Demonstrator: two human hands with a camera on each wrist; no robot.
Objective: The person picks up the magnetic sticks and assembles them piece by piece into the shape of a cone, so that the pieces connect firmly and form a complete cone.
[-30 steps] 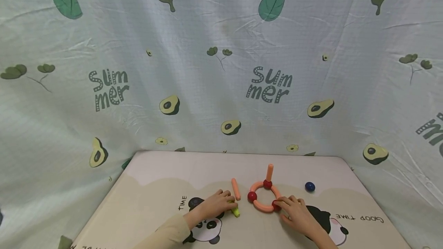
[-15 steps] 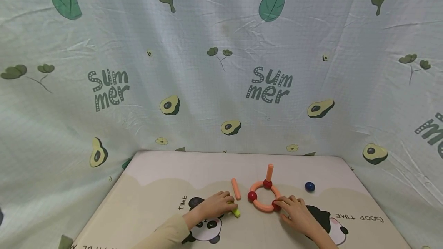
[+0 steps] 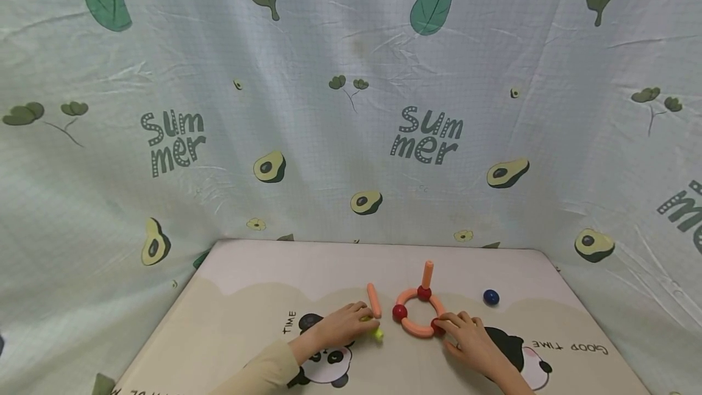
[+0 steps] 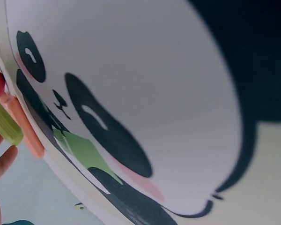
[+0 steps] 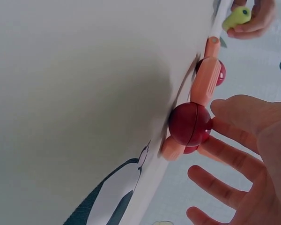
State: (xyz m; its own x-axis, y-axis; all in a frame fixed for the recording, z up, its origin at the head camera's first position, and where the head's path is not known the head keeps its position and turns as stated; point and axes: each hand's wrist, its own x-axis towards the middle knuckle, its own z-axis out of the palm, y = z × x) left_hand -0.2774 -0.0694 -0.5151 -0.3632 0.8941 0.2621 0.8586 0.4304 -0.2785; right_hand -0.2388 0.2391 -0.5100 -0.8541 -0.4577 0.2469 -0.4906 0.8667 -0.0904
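Note:
In the head view my left hand (image 3: 347,325) pinches a short yellow-green stick (image 3: 378,334); its fingers cover most of it. The left wrist view shows the ribbed side of this stick (image 4: 5,123) against the thumb and fingers. An orange ring of curved sticks (image 3: 408,295) joined by red balls (image 3: 400,312) lies on the table, with a straight orange stick (image 3: 428,274) extending from its far ball. My right hand (image 3: 470,341) touches the ring's near-right red ball (image 5: 189,123) with fingertips, its fingers fairly straight and spread.
A loose orange stick (image 3: 374,300) lies between the left hand and the ring. A dark blue ball (image 3: 490,297) sits to the ring's right. The table (image 3: 263,267) has a printed panda cover, and a patterned curtain (image 3: 307,127) hangs behind it.
The yellow-green stick has turned and shifted slightly right in my left hand. My right hand and the ring look the same.

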